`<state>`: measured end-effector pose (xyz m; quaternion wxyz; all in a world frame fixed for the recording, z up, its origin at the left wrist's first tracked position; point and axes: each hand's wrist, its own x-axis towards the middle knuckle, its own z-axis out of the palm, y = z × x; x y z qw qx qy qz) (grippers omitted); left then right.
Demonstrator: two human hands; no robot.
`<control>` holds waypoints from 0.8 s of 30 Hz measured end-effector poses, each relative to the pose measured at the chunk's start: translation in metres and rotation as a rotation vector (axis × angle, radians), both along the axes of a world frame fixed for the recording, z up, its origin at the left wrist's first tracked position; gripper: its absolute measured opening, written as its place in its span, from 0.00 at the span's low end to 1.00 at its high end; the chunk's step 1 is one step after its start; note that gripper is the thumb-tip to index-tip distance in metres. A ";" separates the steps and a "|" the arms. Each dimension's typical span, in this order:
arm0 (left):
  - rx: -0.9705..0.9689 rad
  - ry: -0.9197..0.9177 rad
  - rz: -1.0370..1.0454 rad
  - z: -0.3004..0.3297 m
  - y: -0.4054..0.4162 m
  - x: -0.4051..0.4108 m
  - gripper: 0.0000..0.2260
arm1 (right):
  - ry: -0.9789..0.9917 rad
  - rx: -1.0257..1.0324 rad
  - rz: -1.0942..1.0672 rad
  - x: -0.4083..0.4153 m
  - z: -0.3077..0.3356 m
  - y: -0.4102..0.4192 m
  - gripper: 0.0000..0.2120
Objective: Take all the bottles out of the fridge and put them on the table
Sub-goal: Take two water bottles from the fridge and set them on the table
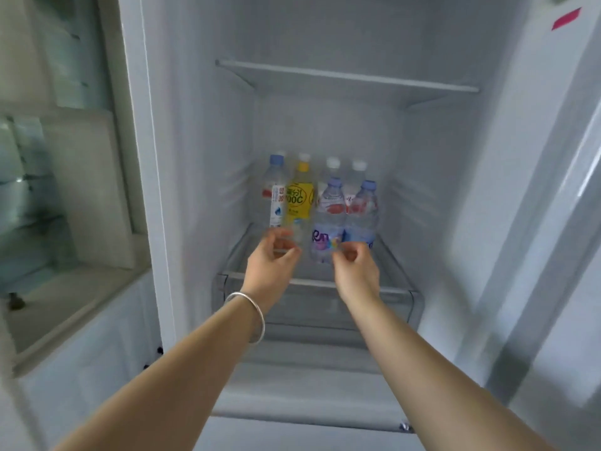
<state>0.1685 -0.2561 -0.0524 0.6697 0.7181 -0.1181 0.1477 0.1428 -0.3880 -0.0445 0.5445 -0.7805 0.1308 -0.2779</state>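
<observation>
Several bottles stand on the lower glass shelf of the open fridge. At the left are a clear bottle with a blue cap and a yellow bottle, with a small clear bottle in front of them. A purple-labelled bottle and a blue-labelled bottle stand at the right, with two white-capped bottles behind. My left hand, fingers loosely curled, is beside the small clear bottle. My right hand, fingers loosely curled too, is at the base of the purple-labelled bottle. The blur hides any grip.
An upper fridge shelf holds nothing in view. The open fridge door stands at the right. A pale ledge and glass panes lie to the left of the fridge. A silver bangle is on my left wrist.
</observation>
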 end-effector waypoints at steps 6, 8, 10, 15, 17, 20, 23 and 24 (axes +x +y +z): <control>0.019 0.048 -0.099 -0.010 -0.036 0.073 0.11 | 0.002 0.019 -0.139 0.052 -0.014 -0.032 0.09; 0.016 0.057 -0.129 -0.013 -0.047 0.089 0.14 | -0.036 0.052 -0.181 0.065 -0.016 -0.046 0.10; 0.002 0.041 -0.138 -0.015 -0.056 0.104 0.18 | -0.084 0.040 -0.200 0.079 -0.020 -0.059 0.11; 0.054 -0.022 -0.119 -0.017 -0.076 0.129 0.27 | -0.140 0.049 -0.149 0.103 -0.022 -0.080 0.24; 0.012 -0.049 -0.130 -0.020 -0.086 0.140 0.34 | -0.201 0.071 -0.067 0.109 -0.020 -0.085 0.16; -0.036 -0.023 -0.129 -0.029 -0.101 0.156 0.38 | -0.246 0.016 0.036 0.125 -0.017 -0.094 0.15; -0.080 -0.038 -0.134 -0.032 -0.111 0.163 0.33 | -0.221 -0.024 0.075 0.147 -0.021 -0.105 0.08; -0.091 -0.036 -0.128 -0.034 -0.114 0.166 0.30 | -0.208 -0.016 0.079 0.150 -0.020 -0.105 0.09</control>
